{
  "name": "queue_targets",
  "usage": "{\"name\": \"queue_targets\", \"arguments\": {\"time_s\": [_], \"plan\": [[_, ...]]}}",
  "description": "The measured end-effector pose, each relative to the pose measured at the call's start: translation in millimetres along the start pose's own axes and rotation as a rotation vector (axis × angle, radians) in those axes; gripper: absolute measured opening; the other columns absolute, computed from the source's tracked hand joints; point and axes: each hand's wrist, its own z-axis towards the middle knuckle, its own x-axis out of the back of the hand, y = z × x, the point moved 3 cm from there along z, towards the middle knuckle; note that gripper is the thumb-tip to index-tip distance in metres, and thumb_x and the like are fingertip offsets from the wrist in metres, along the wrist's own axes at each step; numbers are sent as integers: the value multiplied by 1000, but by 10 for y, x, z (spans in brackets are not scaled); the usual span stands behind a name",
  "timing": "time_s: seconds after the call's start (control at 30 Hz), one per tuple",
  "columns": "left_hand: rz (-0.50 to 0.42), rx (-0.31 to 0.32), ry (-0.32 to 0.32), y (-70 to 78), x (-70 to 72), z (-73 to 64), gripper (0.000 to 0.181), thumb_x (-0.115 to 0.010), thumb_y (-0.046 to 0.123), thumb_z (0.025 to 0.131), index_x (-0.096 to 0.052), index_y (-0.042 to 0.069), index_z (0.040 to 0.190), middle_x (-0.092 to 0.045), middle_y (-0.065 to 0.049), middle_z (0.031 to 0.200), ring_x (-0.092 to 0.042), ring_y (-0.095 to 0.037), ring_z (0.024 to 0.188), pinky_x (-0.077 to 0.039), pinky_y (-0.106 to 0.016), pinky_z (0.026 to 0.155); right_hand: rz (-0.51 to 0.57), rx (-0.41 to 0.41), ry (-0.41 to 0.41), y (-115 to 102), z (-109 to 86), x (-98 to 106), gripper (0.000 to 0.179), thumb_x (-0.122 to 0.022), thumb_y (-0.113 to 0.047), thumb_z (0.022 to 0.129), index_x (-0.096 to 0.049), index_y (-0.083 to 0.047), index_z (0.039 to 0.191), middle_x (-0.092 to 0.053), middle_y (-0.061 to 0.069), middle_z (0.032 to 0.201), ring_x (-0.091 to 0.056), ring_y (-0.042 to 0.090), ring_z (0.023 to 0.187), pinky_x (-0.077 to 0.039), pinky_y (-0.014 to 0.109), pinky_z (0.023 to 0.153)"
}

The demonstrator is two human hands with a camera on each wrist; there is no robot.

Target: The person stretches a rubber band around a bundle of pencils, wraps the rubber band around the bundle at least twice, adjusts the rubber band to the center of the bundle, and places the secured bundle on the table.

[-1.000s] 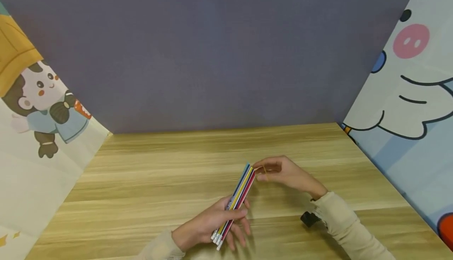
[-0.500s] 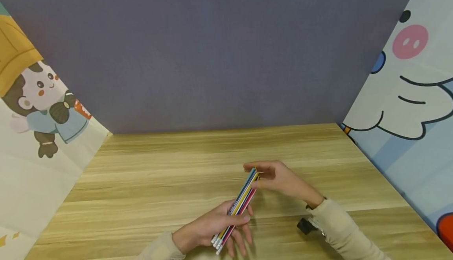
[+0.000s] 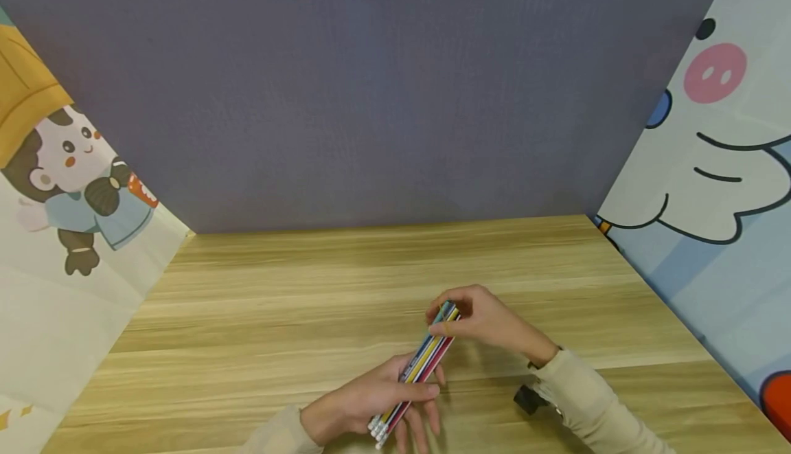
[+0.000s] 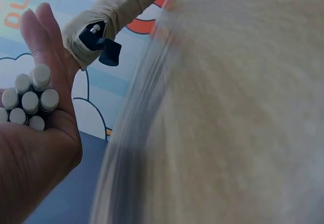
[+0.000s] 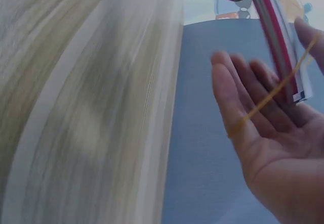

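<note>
My left hand (image 3: 386,392) grips a bundle of several pencils (image 3: 422,361) slantwise over the table, thumb across the top and fingers beneath. Their white eraser ends (image 4: 30,102) cluster in the palm in the left wrist view. Around the bundle's far end my right hand (image 3: 485,315) curves, thumb on the near side and fingers on the far side. A thin yellow rubber band (image 5: 268,98) is stretched between its thumb and index finger, crossing the pencils near their far tips in the right wrist view.
The wood-grain table (image 3: 278,316) meets a grey panel (image 3: 395,97) at the back. Cartoon-printed walls (image 3: 711,165) flank both sides. A black device (image 3: 527,399) sits at the right wrist, below the cuff.
The right hand has moved from beside the pencil tips to around them, bringing the stretched rubber band over their ends. The left hand has shifted slightly toward me and right with the pencils.
</note>
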Motion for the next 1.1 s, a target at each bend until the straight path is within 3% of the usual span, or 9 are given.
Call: {"name": "queue_targets", "arguments": {"time_s": [0.1, 0.17, 0.27, 0.33, 0.37, 0.67, 0.87, 0.93, 1.1], "plan": [[36, -11, -14, 45, -17, -16, 25, -42, 14, 107, -37, 5, 130, -52, -53, 97, -73, -20, 72, -59, -25, 48, 53, -3, -66, 50, 5, -1, 19, -72, -15, 93, -71, -2, 107, -73, 7, 89, -67, 19, 72, -61, 38, 64], [60, -12, -10, 101, -27, -21, 25, -43, 15, 107, -38, 6, 130, -49, -55, 98, -73, -20, 71, -58, -25, 47, 79, 1, -86, 64, -5, 11, 17, -71, -15, 93, -71, -3, 105, -72, 7, 88, -68, 25, 74, -61, 39, 66], [76, 2, 7, 164, -24, -32, 27, -44, 16, 107, -38, 5, 131, -66, -31, 90, -73, -20, 69, -58, -25, 46, 116, 20, -98, 70, -16, 35, 13, -70, -13, 94, -70, -5, 104, -72, 8, 91, -68, 36, 80, -62, 44, 72], [83, 4, 19, 193, -16, -40, 31, -45, 17, 107, -36, 4, 133, -71, -10, 88, -73, -20, 68, -57, -24, 46, 135, 14, -97, 68, -22, 47, 13, -70, -13, 94, -69, -5, 104, -72, 9, 93, -67, 42, 84, -62, 46, 75], [86, 4, 22, 203, -13, -45, 32, -45, 17, 107, -35, 3, 133, -71, -6, 88, -73, -19, 68, -57, -24, 46, 146, 10, -97, 64, -23, 49, 14, -70, -12, 94, -69, -4, 105, -72, 9, 94, -67, 43, 86, -61, 47, 77], [86, -53, 43, 171, 0, -32, 30, -43, 14, 107, -36, 2, 134, -70, -6, 85, -73, -19, 66, -57, -24, 45, 185, -2, -130, 54, -3, -56, 23, -70, -13, 94, -68, 0, 113, -73, 11, 98, -70, 22, 87, -61, 31, 76], [106, -87, 70, 225, 34, -49, 30, -44, 14, 107, -35, 1, 133, -70, -9, 86, -73, -21, 66, -58, -25, 44, 263, 17, -137, 99, 13, -30, 18, -65, -8, 97, -66, 5, 110, -72, 18, 96, -71, 24, 83, -62, 47, 74], [106, -99, 94, 255, 56, -58, 33, -44, 13, 106, -33, -2, 134, -70, -10, 86, -73, -21, 65, -58, -26, 45, 289, 1, -128, 105, 16, -11, 19, -62, -8, 98, -66, 6, 110, -70, 24, 93, -71, 25, 77, -62, 51, 69], [125, -117, 211, 297, 143, -91, 32, -47, 14, 106, -36, 1, 132, -67, -11, 87, -72, -20, 63, -59, -30, 46, 334, -44, -36, 77, 12, 41, 23, -59, -12, 101, -62, 8, 112, -66, 30, 88, -70, 22, 68, -63, 41, 60]]}}
